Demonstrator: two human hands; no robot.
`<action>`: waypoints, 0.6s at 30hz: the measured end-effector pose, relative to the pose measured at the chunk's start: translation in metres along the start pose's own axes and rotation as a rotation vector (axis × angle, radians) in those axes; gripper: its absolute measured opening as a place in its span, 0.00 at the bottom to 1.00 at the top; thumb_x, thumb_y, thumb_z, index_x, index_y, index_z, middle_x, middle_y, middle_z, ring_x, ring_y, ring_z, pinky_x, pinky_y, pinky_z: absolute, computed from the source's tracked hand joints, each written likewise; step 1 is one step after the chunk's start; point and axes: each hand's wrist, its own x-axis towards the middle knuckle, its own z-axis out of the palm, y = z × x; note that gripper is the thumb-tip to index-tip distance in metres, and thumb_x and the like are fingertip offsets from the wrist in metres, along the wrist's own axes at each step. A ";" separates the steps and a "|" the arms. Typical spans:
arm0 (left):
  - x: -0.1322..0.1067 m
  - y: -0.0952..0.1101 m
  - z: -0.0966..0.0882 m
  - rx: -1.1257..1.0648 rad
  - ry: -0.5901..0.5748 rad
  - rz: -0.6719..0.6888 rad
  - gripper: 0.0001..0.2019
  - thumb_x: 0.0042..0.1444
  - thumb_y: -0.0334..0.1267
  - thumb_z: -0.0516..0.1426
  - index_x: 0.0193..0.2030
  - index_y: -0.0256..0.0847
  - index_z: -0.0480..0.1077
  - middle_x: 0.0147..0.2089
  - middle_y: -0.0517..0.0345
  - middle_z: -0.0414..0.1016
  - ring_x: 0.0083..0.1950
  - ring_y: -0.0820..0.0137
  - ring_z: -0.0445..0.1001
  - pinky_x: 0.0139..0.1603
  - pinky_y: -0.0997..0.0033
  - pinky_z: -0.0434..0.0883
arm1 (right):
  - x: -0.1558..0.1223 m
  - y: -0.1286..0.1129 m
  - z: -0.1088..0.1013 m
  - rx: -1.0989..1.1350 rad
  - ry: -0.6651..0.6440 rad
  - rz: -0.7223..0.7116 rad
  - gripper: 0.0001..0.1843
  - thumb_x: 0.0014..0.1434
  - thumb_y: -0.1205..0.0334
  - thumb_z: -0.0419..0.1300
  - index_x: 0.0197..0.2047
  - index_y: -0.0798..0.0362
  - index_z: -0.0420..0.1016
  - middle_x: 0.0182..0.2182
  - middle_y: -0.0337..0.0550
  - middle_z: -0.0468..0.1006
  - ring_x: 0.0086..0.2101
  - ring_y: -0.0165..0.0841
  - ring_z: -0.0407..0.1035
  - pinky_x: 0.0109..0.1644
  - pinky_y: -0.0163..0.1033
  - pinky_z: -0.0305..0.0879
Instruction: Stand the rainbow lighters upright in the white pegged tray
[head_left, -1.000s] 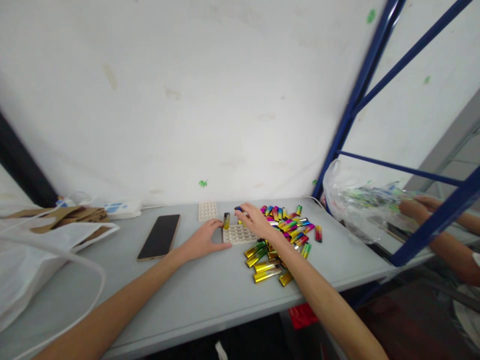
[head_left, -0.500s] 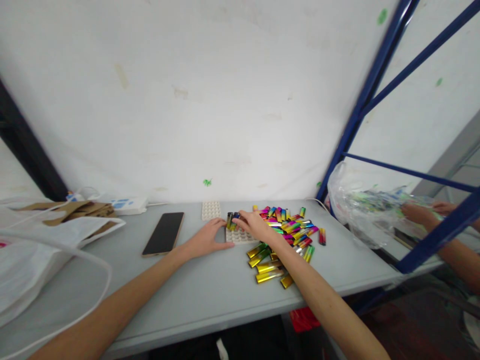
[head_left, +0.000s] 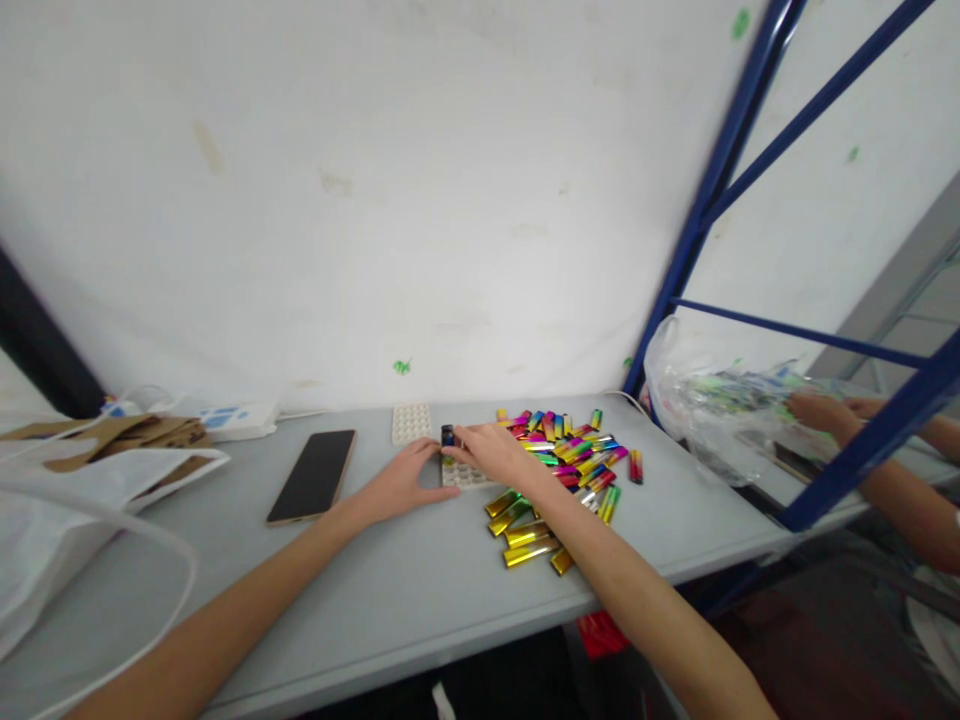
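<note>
Lying left of the hands are a phone (head_left: 313, 477) and a white bag (head_left: 71, 535). The right hand (head_left: 495, 455) hides part of the near tray (head_left: 463, 480). Shiny lighters (head_left: 581, 452), gold, pink, green and blue, lie in a messy pile right of that tray. One dark-topped lighter (head_left: 448, 436) stands up at its back left corner. The right fingers are by it; whether they grip it is hard to tell. The left hand (head_left: 399, 486) spreads wide around the near tray's left end. A far tray (head_left: 412, 425) has rows of round spots.

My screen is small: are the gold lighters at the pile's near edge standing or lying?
Lying: the gold lighters stretch lengthwise along the desk, their long sides showing.
</note>
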 end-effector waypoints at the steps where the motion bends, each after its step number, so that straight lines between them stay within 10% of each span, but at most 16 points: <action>1: 0.000 0.000 0.000 0.002 -0.002 0.003 0.33 0.57 0.66 0.66 0.58 0.42 0.74 0.61 0.42 0.78 0.63 0.46 0.76 0.68 0.45 0.72 | 0.001 -0.001 -0.001 -0.027 0.005 0.012 0.18 0.77 0.49 0.58 0.50 0.56 0.77 0.40 0.55 0.85 0.40 0.42 0.80 0.43 0.39 0.65; 7: 0.001 0.001 -0.002 0.025 0.004 -0.014 0.34 0.57 0.67 0.65 0.58 0.42 0.74 0.61 0.43 0.78 0.64 0.46 0.76 0.68 0.45 0.73 | -0.005 0.029 -0.016 0.148 0.054 0.071 0.21 0.77 0.46 0.57 0.42 0.54 0.81 0.33 0.46 0.84 0.35 0.36 0.76 0.44 0.38 0.65; 11: 0.000 0.000 -0.002 0.038 0.009 -0.023 0.35 0.56 0.68 0.65 0.59 0.43 0.75 0.62 0.43 0.78 0.64 0.45 0.77 0.69 0.45 0.73 | -0.018 0.074 -0.023 0.122 0.198 0.225 0.14 0.77 0.59 0.56 0.51 0.57 0.81 0.47 0.56 0.84 0.48 0.39 0.77 0.58 0.43 0.66; 18: 0.000 -0.002 -0.001 0.061 0.001 -0.031 0.37 0.56 0.69 0.65 0.59 0.41 0.75 0.63 0.42 0.78 0.65 0.44 0.76 0.69 0.47 0.73 | -0.024 0.110 -0.012 0.143 0.012 0.248 0.10 0.71 0.65 0.61 0.46 0.54 0.86 0.42 0.51 0.87 0.43 0.39 0.78 0.55 0.42 0.69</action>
